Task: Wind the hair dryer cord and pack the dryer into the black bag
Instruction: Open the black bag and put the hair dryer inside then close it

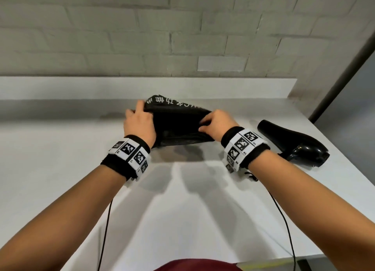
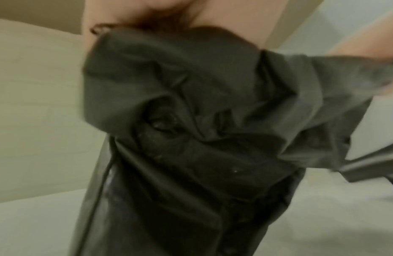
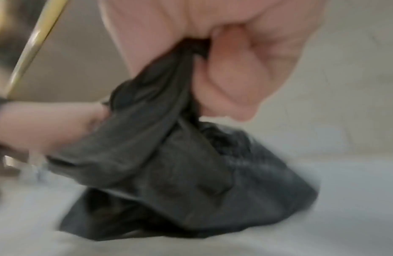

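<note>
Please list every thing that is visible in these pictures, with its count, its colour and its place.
black bag: one, black with white print, on the counter, held between both hands
hair dryer: one, black, lying on the counter right of the bag
counter: one, white, against the wall
wall: one, pale brick, behind the counter
left hand: one, grips the bag's left edge
right hand: one, grips the bag's right edge

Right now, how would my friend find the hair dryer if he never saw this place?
Start at the white counter below the brick wall. Two hands hold a soft black bag open in the middle. Past the right hand, lying alone near the counter's right edge, is the hair dryer: hard, shiny black, with a round nozzle.
</note>
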### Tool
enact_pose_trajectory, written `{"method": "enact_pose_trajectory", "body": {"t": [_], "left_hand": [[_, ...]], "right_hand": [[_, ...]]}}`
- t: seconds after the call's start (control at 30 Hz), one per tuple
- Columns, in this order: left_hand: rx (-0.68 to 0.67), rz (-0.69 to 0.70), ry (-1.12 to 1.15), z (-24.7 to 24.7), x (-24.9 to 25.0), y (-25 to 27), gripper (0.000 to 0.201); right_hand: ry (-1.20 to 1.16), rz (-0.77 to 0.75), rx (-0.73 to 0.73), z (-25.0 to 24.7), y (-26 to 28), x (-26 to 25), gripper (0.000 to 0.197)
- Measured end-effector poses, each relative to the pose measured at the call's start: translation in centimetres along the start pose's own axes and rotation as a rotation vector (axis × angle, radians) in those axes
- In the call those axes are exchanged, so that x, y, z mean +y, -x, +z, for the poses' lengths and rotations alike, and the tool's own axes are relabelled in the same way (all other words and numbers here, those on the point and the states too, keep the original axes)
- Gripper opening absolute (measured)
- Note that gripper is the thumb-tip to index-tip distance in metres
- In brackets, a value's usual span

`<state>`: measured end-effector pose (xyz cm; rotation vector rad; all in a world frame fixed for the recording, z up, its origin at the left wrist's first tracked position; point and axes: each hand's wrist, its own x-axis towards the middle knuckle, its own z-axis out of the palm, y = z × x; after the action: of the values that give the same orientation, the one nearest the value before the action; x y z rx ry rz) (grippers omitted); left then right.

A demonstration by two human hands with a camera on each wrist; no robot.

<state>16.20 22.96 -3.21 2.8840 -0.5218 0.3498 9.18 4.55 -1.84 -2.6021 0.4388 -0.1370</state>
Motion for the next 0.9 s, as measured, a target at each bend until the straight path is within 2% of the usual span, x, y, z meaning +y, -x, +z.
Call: {"method": "enact_pose_trajectory", "body": {"t": [0.07, 0.13, 0.2, 0.3, 0.4, 0.47, 0.5, 0.6, 0.63, 0.67, 0.73, 0.83, 0.9], "left_hand": [[-0.047, 0.107, 0.042, 0.5, 0.3, 0.9, 0.032], [-0.138, 0.19, 0.032, 0.8, 0.6, 1.7, 0.031], [-0.237, 0.209, -0.036, 1.0, 0.8, 2.5, 0.027], [-0.316, 0.116, -0.124, 1.4, 0.9, 2.6, 0.035], [-0.33, -0.072, 0.04, 1.9, -0.2, 0.7, 0.042], [-0.293, -0.171, 0.181, 1.5, -0.6, -0.3, 0.038], [-0.266, -0.221, 0.218, 1.3, -0.8, -0.7, 0.035], [-0.151, -0.315, 0.245, 0.7, -1.3, -1.2, 0.036], [-0.129, -0.313, 0.222, 0.7, -1.5, -1.3, 0.037], [-0.119, -0.295, 0.199, 0.7, -1.6, -1.3, 0.037], [-0.137, -0.211, 0.155, 0.8, -1.6, -1.2, 0.034], [-0.234, -0.03, -0.017, 1.4, -1.2, -0.1, 0.044], [-0.243, 0.014, -0.116, 1.4, -0.6, 0.7, 0.038]], "right_hand": [[0.196, 0.05, 0.151, -0.5, -0.8, 0.6, 0.031], [0.231, 0.097, 0.205, -1.0, -1.4, 1.0, 0.033], [0.193, 0.142, 0.22, -1.1, -1.9, 1.3, 0.031], [-0.037, 0.196, 0.22, -1.1, -2.2, 1.6, 0.034], [-0.432, 0.161, 0.27, -0.2, -2.1, 1.4, 0.041], [-0.676, 0.072, 0.202, 0.6, -1.5, 1.0, 0.049], [-0.724, 0.023, 0.137, 0.8, -1.2, 0.9, 0.049], [-0.725, -0.086, -0.065, 1.2, -0.2, 1.4, 0.038], [-0.717, -0.09, -0.091, 1.2, 0.0, 1.6, 0.028], [-0.692, -0.105, -0.085, 1.4, 0.0, 1.9, 0.017], [-0.441, -0.16, -0.033, 1.4, -0.2, 2.3, 0.019], [0.1, -0.249, 0.001, 0.9, 0.1, 2.3, 0.029], [0.235, -0.225, -0.009, 0.3, 0.5, 2.0, 0.033]]}}
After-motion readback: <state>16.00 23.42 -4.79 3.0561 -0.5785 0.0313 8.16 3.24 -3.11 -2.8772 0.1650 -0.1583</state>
